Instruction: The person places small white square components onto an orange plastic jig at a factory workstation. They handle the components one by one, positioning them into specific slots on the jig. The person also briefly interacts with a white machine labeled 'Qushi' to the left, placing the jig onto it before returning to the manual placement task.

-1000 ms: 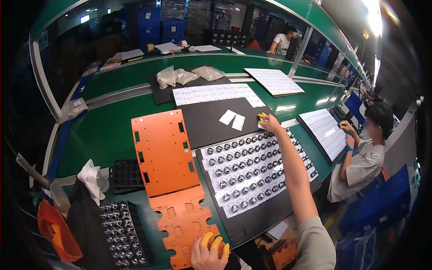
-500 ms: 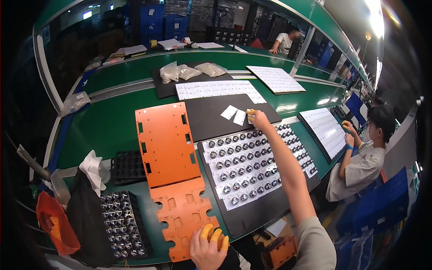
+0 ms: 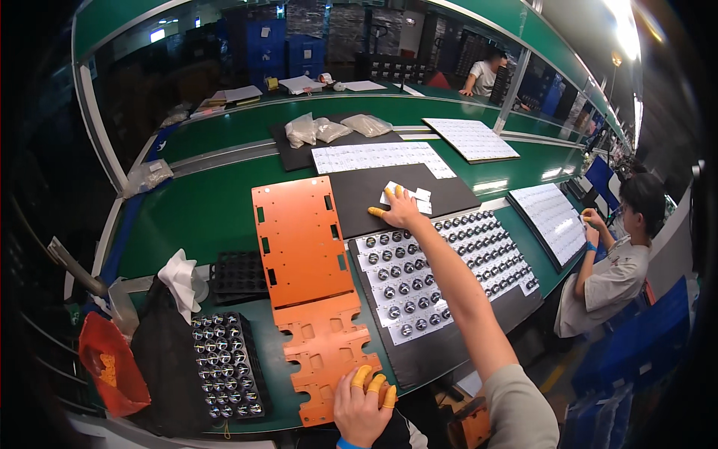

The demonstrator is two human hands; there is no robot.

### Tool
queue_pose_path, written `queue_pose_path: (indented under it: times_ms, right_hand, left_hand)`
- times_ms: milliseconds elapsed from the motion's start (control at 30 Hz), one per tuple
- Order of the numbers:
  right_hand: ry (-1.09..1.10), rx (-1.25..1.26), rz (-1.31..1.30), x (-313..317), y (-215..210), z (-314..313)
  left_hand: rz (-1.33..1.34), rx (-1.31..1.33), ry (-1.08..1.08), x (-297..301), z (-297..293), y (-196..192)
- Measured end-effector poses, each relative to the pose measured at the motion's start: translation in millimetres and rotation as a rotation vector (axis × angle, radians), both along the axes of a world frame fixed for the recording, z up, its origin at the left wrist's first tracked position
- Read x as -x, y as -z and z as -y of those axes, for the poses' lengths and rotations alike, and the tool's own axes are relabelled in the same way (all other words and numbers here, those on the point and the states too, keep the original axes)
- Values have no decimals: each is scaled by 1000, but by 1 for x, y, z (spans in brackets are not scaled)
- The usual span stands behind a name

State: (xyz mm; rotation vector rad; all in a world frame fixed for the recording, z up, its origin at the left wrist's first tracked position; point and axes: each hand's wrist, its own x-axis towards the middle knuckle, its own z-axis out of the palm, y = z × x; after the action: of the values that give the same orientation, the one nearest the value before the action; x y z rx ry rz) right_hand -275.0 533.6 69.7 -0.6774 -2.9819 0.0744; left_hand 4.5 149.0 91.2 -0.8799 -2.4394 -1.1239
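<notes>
My right hand [image 3: 402,209], with yellow finger cots, reaches across a board of round black parts [image 3: 419,288] set in rows on white circuit board. Its fingers are spread over small white cards [image 3: 423,200] on the black mat [image 3: 351,196], partly covering them. My left hand [image 3: 362,410], also in yellow finger cots, rests at the near right edge of an orange cut-out plate [image 3: 329,359], fingers apart and slightly bent. A larger orange plate [image 3: 299,239] with slots adjoins it on the far side.
To the left stand a black tray of shiny round parts [image 3: 224,367], an empty black tray [image 3: 238,275] and a red bag [image 3: 112,367]. Bags of pale material [image 3: 329,130] and white circuit sheets [image 3: 381,156] lie behind. A co-worker [image 3: 613,254] handles a white board [image 3: 546,221] at right.
My right hand has gone from pinching at a small white card to spreading its fingers over the cards, which lie closer together. The whole view has shifted slightly; my left hand stays by the orange plate.
</notes>
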Motion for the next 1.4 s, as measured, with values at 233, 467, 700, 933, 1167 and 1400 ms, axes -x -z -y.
queue_pose_path:
  times_ms: [233,467,700,933,1167,1400]
  right_hand:
    - [-197,-128,-93,9,5,21]
    - [-357,-324,-337,7,2,30]
    - [-496,-356,-143,16,-6,13]
    - [-223,-152,-184,29,-19,14]
    - [-307,-193,-107,24,-9,24]
    - [-439,-229,-134,23,-10,30]
  left_hand:
    - [51,117,63,4,5,14]
    - [52,110,60,3,4,18]
    - [35,103,69,4,5,16]
    - [35,89,68,4,4,16]
    - [14,107,69,5,8,13]
    - [1,113,91,3,7,15]
